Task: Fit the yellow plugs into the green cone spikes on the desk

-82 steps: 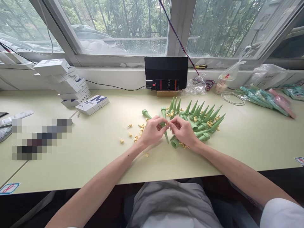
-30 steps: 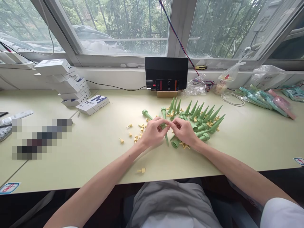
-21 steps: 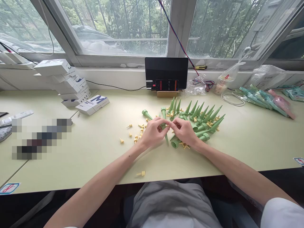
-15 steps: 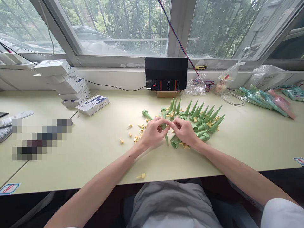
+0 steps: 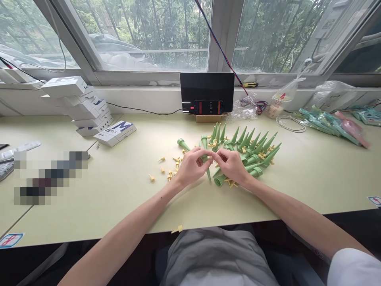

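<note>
My left hand [image 5: 193, 166] and my right hand [image 5: 230, 163] meet fingertip to fingertip above the table, both closed in a pinch. A bit of a small yellow nozzle [image 5: 210, 157] shows between the fingertips; the fingers hide most of it. Beneath them a green plastic spike [image 5: 208, 171] lies with its tip toward me, partly covered by my left hand. Another green spike [image 5: 183, 143] is just beyond that hand. Beside and behind my right hand sits a cluster of green spikes [image 5: 253, 149] with yellow nozzles among them. Several loose yellow nozzles [image 5: 162, 170] lie left of my left hand.
One yellow nozzle [image 5: 178, 228] is at the table's front edge, close to my lap. White boxes [image 5: 86, 105] are stacked at the back left. A phone with a timer [image 5: 208, 107] leans on a black screen. A bagged cup [image 5: 278, 105] and plastic packets [image 5: 330, 125] occupy the back right.
The lone yellow nozzle near my lap has shifted toward me to the table edge. Both hands keep the same pinched pose. The view has tilted slightly.
</note>
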`<state>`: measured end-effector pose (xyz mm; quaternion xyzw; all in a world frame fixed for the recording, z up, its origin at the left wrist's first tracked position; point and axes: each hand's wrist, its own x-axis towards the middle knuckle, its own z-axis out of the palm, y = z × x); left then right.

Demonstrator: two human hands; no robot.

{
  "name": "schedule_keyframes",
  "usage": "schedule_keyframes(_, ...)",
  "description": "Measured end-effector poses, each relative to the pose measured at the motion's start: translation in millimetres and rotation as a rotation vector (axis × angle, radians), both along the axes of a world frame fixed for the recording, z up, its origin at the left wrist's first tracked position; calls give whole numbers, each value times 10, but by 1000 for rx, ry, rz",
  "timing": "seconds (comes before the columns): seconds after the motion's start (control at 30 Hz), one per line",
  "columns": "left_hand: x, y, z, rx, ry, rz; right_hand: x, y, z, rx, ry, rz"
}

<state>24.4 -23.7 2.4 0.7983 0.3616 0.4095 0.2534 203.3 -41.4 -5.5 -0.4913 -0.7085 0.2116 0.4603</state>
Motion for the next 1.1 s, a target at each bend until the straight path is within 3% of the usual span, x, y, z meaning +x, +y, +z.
schedule_keyframes(0.2, -12, 40, 47, 3, -113, 76, 0, -37, 84, -21, 157, 8)
schedule_keyframes(0.33, -40, 86, 61, -126, -255, 153, -12, -51, 100, 4, 171, -6)
schedule_keyframes(0.5, -31, 86, 51, -371, -414, 110, -48, -20, 29, 11, 92, 39)
schedule_keyframes(0.67, -8, 76, 82, -426, -470, 96, -60, -7, -25, 3, 84, 86)
schedule_keyframes(1.1, -39, 95, 96, -673, -522, 0, -65, -50, -1, 7, 396, 87)
